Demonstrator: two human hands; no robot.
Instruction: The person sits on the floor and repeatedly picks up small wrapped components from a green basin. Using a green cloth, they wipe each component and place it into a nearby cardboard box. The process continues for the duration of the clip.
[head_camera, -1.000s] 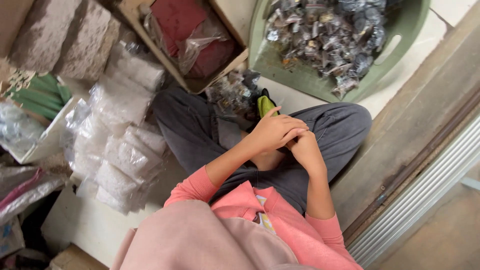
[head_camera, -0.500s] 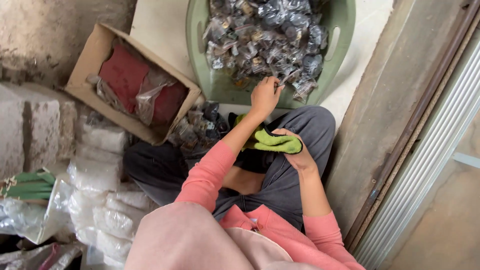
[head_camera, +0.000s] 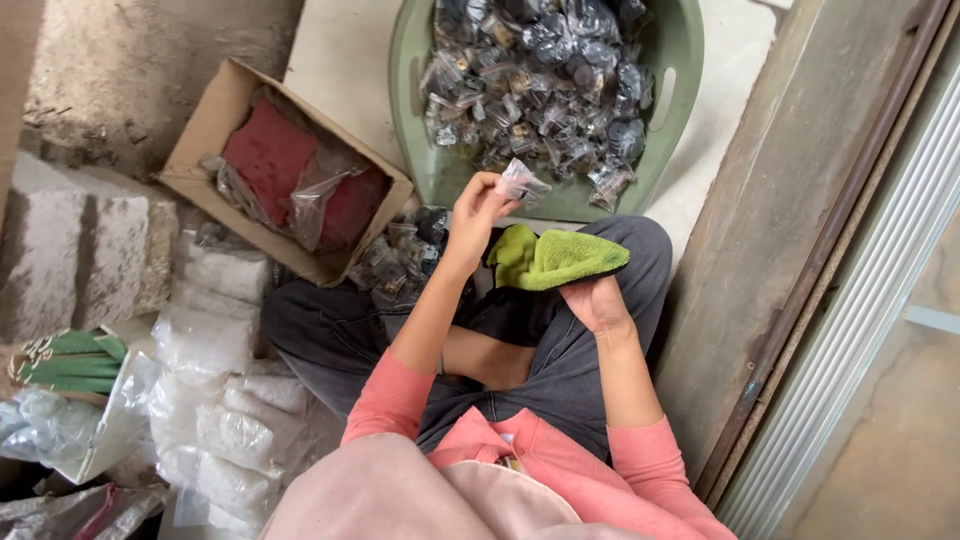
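Note:
My left hand (head_camera: 476, 215) is raised in front of a green plastic basin (head_camera: 680, 80) and pinches a small clear packet (head_camera: 522, 182) of dark parts. The basin is heaped with several more such packets (head_camera: 540, 80). My right hand (head_camera: 595, 300) rests on my knee, palm up, holding a bright green cloth (head_camera: 555, 258) that drapes toward my left hand. I sit cross-legged in grey trousers and pink sleeves.
A small pile of packets (head_camera: 400, 260) lies by my left knee. An open cardboard box (head_camera: 215, 120) with red cloth and plastic stands at the left. Several white bagged bundles (head_camera: 225, 400) lie lower left, concrete blocks (head_camera: 80, 250) beyond. A metal door track (head_camera: 830, 280) runs along the right.
The view has shifted, bringing the basin closer to centre. My left hand reached into the basin and has come back holding one packet. My right hand keeps the green cloth on my knee.

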